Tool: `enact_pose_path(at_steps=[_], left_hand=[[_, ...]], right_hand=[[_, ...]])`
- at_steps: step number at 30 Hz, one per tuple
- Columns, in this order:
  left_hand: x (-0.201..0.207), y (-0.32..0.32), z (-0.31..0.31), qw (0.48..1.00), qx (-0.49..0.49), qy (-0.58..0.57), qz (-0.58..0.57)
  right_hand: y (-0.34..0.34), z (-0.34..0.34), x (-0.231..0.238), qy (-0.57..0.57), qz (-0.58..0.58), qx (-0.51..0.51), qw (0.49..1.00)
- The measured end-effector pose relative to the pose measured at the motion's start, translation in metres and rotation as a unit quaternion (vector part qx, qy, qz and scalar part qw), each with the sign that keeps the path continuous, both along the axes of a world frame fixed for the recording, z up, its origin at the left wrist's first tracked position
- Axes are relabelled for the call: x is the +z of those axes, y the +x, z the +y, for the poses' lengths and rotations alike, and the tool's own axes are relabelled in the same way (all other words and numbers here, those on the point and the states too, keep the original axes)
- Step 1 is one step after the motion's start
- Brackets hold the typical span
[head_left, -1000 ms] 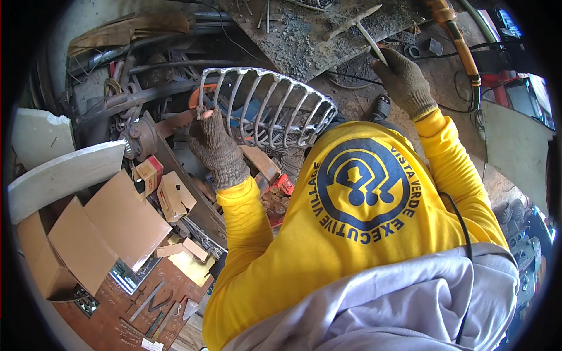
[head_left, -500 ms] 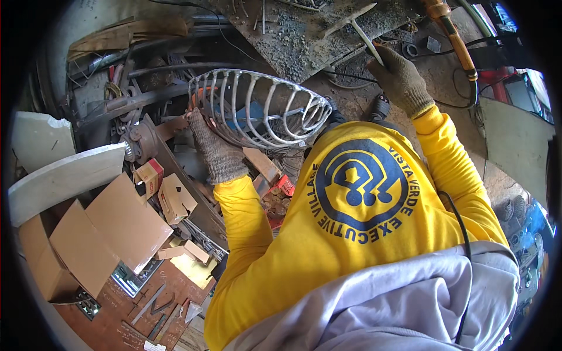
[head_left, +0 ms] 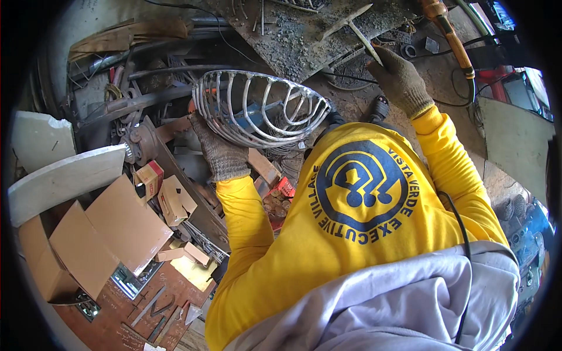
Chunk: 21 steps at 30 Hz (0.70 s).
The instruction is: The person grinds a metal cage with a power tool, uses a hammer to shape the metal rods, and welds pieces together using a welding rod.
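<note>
My left hand, in a brown knitted glove, is closed on the near left edge of a cage of bent metal rods. The cage is a tapering basket shape of curved ribs, its narrow end pointing right toward my lap. Out to the right, my gloved right hand grips the handle of a chipping hammer. Its slim pointed head is held over the gritty metal plate, apart from the cage. The left fingertips are partly hidden behind the rods.
A debris-covered plate lies ahead. Scrap metal and a bench vise stand left, beside open cardboard boxes. Hand tools lie on a reddish-brown board. A tool with a wooden handle and cables are at the upper right.
The cage has turned in my left hand, so more of its open inside shows. My left hand has shifted slightly right. The right hand and hammer have hardly moved.
</note>
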<state>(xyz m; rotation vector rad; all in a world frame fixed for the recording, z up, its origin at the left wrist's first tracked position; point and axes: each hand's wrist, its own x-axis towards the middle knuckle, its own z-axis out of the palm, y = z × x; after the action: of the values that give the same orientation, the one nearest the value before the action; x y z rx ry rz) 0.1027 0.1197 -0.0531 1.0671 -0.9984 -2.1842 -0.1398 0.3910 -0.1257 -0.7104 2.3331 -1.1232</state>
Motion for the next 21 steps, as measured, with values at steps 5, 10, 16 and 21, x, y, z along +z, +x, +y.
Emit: enact_pose_path(at_steps=[5, 10, 16, 21], left_hand=[[-0.006, 0.006, -0.005, 0.999, -0.028, 0.008, 0.025], [0.003, 0.003, 0.006, 0.998, 0.018, 0.051, -0.017], [0.000, -0.002, 0.006, 0.999, 0.022, 0.026, -0.031], [-0.011, 0.005, -0.009, 1.000, -0.014, 0.023, 0.003]], right_hand=[[-0.002, 0.000, 0.000, 0.005, 0.005, 0.012, 1.000], [-0.004, -0.001, 0.006, 0.022, 0.024, 0.028, 0.999], [-0.013, -0.008, 0.014, 0.023, 0.067, 0.089, 0.994], [-0.025, -0.023, 0.029, 0.031, 0.085, 0.141, 0.986]])
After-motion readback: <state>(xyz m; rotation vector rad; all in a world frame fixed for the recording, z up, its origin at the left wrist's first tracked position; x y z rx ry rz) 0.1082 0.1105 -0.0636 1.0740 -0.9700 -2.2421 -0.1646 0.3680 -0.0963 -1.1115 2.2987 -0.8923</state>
